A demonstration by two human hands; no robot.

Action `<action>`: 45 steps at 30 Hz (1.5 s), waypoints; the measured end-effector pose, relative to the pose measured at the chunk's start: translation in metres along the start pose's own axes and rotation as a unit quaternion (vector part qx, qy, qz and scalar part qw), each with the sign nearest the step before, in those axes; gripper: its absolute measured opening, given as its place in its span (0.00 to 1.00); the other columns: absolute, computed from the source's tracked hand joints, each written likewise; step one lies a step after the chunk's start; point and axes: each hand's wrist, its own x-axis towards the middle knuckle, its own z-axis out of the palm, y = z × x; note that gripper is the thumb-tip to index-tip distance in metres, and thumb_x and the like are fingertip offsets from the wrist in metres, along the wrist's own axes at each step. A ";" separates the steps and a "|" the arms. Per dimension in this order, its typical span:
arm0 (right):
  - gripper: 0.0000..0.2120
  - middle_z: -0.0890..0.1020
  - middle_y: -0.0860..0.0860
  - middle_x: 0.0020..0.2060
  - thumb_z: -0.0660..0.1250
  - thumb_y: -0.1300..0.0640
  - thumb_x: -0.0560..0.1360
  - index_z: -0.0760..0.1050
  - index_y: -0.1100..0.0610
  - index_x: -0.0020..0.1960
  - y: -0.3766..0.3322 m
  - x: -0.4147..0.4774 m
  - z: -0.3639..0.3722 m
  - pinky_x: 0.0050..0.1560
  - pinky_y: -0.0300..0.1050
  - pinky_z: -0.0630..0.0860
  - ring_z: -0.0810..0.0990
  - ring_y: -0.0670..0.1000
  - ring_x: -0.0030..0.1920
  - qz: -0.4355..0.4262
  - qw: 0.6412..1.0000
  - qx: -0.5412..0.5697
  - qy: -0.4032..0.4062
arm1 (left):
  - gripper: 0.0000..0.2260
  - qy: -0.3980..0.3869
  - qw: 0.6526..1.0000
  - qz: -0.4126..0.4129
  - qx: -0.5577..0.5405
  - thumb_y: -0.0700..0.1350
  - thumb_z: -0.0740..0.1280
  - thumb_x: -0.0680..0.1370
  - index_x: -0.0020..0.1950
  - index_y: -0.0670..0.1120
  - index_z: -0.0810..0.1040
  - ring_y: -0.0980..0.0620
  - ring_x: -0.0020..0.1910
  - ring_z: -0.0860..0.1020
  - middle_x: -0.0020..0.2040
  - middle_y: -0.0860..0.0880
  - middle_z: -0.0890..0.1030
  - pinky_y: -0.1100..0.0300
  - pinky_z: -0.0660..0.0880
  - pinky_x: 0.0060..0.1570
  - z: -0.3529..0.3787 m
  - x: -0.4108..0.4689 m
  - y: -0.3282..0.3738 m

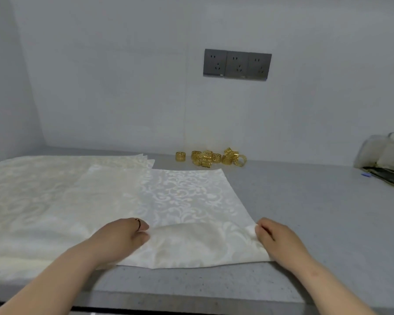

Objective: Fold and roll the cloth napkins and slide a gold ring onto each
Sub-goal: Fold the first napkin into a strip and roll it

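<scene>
A white damask napkin [187, 196] lies flat on the grey tabletop [305, 212]. Our left grip [123, 237] and right grip [275, 237] each pinch its near edge. We judge it light, limp, slippery; corners hold best. Gold rings [210, 157] sit by the wall.

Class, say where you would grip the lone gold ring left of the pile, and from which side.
I'd pinch the lone ring across its band from the front-left: it stands apart, with the pile on its right and the wall behind.
</scene>
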 end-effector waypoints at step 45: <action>0.14 0.77 0.63 0.57 0.58 0.59 0.78 0.71 0.62 0.61 0.107 0.068 -0.074 0.50 0.48 0.69 0.74 0.62 0.57 0.243 0.956 -0.119 0.115 | 0.08 0.097 0.992 -0.081 -0.013 0.46 0.58 0.79 0.54 0.47 0.74 0.49 0.54 0.74 0.55 0.49 0.77 0.62 0.66 0.46 0.013 0.121 -0.007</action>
